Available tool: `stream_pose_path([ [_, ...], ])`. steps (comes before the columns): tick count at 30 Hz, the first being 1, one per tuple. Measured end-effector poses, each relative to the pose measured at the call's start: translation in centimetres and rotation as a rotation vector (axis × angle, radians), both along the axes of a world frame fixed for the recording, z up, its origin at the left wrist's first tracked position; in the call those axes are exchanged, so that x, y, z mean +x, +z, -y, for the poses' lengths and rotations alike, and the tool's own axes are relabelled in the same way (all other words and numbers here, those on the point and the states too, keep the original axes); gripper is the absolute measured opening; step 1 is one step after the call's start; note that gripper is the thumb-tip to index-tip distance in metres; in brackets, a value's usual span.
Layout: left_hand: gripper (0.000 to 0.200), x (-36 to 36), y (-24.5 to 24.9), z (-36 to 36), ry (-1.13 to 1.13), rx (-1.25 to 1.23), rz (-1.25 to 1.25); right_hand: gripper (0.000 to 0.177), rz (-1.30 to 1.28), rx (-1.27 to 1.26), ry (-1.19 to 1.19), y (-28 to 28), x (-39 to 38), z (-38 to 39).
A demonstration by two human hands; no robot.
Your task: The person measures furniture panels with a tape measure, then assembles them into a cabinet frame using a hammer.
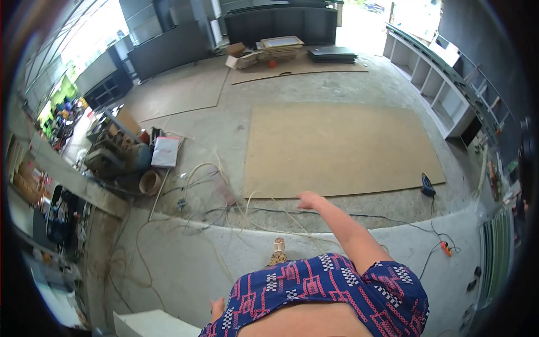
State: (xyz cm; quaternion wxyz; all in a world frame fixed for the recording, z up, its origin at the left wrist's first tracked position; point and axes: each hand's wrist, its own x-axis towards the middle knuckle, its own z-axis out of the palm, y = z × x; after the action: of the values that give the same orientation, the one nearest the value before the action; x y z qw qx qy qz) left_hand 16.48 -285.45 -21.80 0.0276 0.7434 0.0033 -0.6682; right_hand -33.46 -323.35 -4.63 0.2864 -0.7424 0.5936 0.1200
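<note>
My right hand [309, 200] reaches forward at the near edge of a large brown board [342, 149] lying on the floor. Its fingers are stretched to the left, and I see nothing held in them. It looks to be above the board's edge; whether it touches cannot be told. My left hand [217, 308] is low at my left side, partly hidden by the patterned blue sleeve. A finger or thumb sticks out and no held thing shows. Close to it is a white panel [157, 324], cut off by the bottom of the view.
Loose cables and a hose [149, 269] trail across the floor before my foot [279, 245]. A corded power tool [427, 185] rests at the board's right corner. A compressor-like machine [120, 154] stands left. White shelving [429, 81] lines the right, stacked panels [332, 54] the back.
</note>
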Motion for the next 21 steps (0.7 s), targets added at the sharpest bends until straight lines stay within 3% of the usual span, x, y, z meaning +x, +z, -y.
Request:
stream_pose_path([
  [5, 0.084, -1.5, -3.1, 13.3, 0.109, -0.038, 0.072, 0.047, -0.19, 0.025, -0.166, -2.2, -6.7, 9.2],
  [7, 0.083, -1.2, -3.7, 20.8, 0.157, -0.166, 0.101, 0.046, -0.243, 0.06, -0.226, -1.7, -8.5, 12.0],
  [10, 0.082, -2.7, -3.5, 35.2, 0.25, -0.567, 0.157, 0.046, -0.187, 0.066, -0.295, -1.0, -10.4, 15.8],
  [12, 0.082, -6.4, -2.2, 46.3, 0.096, -0.787, 0.432, 0.048, -0.148, 0.079, -0.303, -0.5, -11.8, 19.2],
  [14, 0.08, -12.9, 6.0, 55.4, 0.045, -0.918, 0.409, 0.052, -0.105, 0.109, -0.22, -1.6, -13.4, 23.5],
  [16, 0.079, -16.9, 7.6, 61.7, -0.021, -0.975, 0.437, 0.056, -0.065, 0.154, -0.186, -3.5, -15.5, 28.4],
  [19, 0.079, -21.3, 4.9, 71.5, -0.123, -1.135, 0.555, 0.057, -0.017, 0.166, -0.152, -4.9, -18.5, 35.3],
  [21, 0.08, -23.6, 1.4, 75.4, -0.134, -1.181, 0.636, 0.057, 0.032, 0.101, -0.093, -9.7, -22.3, 41.1],
])
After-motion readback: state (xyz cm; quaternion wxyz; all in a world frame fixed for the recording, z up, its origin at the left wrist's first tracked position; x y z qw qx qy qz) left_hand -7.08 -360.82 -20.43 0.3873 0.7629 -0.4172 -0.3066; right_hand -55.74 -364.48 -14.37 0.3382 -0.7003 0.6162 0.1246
